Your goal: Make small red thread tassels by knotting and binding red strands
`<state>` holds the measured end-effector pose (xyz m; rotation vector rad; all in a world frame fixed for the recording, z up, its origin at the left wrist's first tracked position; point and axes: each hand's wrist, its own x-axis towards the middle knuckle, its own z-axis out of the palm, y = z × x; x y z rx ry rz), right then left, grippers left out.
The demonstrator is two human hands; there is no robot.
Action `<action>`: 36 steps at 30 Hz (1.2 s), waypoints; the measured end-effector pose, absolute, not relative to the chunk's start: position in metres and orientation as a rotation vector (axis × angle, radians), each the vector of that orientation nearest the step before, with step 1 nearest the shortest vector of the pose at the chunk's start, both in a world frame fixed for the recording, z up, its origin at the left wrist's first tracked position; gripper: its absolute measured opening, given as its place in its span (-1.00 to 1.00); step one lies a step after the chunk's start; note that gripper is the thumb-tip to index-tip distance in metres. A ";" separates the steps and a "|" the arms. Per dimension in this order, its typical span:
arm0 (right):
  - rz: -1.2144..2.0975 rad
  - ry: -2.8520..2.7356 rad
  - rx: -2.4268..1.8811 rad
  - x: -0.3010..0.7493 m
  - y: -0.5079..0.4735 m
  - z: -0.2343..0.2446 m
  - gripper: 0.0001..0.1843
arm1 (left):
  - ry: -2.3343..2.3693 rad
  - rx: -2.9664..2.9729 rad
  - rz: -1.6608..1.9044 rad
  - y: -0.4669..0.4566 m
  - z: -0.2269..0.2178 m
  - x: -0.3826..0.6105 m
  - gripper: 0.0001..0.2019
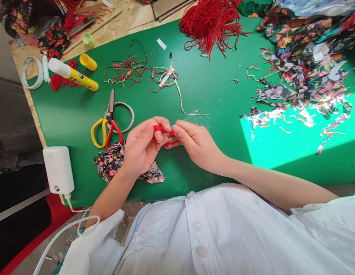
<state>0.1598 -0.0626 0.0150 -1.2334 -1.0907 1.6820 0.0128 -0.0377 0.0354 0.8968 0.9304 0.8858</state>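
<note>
Red yarn runs between my two hands above the near part of the green table. My left hand is closed on it, with the yarn passing round its fingers. At the other end, my right hand pinches the yarn between thumb and fingers. A few thin red strands dangle below the fingertips. Under my left hand and wrist lies a dark floral cloth. Scissors with one yellow and one red handle rest just left of my left hand, partly over a ring of pale cord.
A glue stick, its yellow cap and a tape roll stand or lie at left. Nearer is a white power bank with a cable. Tangled threads, a red yarn heap and floral scraps lie farther back.
</note>
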 end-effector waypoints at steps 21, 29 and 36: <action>1.730 -1.087 -1.187 0.160 -0.061 0.014 -0.55 | 1.041 0.843 0.848 -0.037 0.034 0.012 -0.62; 1.737 -1.092 -1.213 0.159 -0.062 0.015 -0.55 | 1.043 0.847 0.890 -0.036 0.031 0.011 -0.65; 1.560 -1.191 -1.237 0.162 -0.062 0.014 -0.57 | 1.060 0.813 0.924 -0.034 0.032 0.010 -0.67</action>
